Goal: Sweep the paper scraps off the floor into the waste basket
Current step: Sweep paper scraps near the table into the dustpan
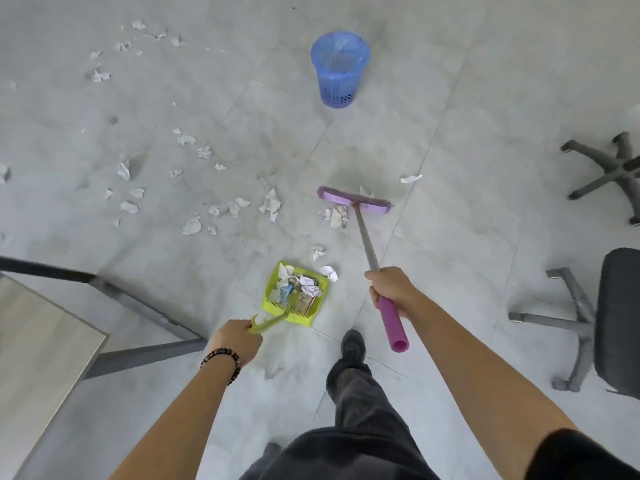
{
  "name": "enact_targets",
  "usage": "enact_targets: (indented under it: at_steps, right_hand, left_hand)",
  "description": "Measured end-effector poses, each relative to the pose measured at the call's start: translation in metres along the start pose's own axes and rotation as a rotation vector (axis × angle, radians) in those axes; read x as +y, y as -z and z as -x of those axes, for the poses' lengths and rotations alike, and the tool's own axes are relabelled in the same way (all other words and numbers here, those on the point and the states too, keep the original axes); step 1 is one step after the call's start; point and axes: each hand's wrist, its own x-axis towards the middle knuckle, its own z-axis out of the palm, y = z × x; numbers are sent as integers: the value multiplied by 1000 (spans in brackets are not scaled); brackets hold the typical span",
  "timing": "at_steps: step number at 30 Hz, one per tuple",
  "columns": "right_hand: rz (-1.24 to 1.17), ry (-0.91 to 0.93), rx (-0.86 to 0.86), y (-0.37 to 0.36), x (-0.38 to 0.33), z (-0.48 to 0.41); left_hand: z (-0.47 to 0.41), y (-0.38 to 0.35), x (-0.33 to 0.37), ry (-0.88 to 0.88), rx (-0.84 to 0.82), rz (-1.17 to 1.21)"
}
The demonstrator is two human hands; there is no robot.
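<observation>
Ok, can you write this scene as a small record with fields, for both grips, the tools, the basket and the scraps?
left grip: holds the green dustpan handle
right grip: holds the purple broom handle
dustpan: down at the floor, several paper scraps inside
broom: head on the floor, beyond the dustpan
waste basket: blue, upright, beyond the broom
loose scraps: many on the floor, mostly left

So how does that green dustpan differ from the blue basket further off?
The dustpan is lime green, low and flat; the waste basket is blue, tall and round. The left hand grips the dustpan's handle; the basket stands alone, untouched. The dustpan holds paper scraps; the basket's contents are unclear. Both look plastic.
</observation>
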Motion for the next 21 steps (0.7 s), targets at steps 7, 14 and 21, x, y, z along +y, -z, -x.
enact_targets:
  at_steps: [7, 14, 21]
  right_hand:
    - [164, -199, -10, -13, -41, -75]
    - [652, -119, 78, -38, -16, -64]
    - [728, -129, -31, -82, 18, 19]
  left_hand:
    - [-35, 19, 50, 80, 16, -139]
    - [-50, 44, 35, 62, -35, -178]
    - [-43, 40, 39, -66, -135, -220]
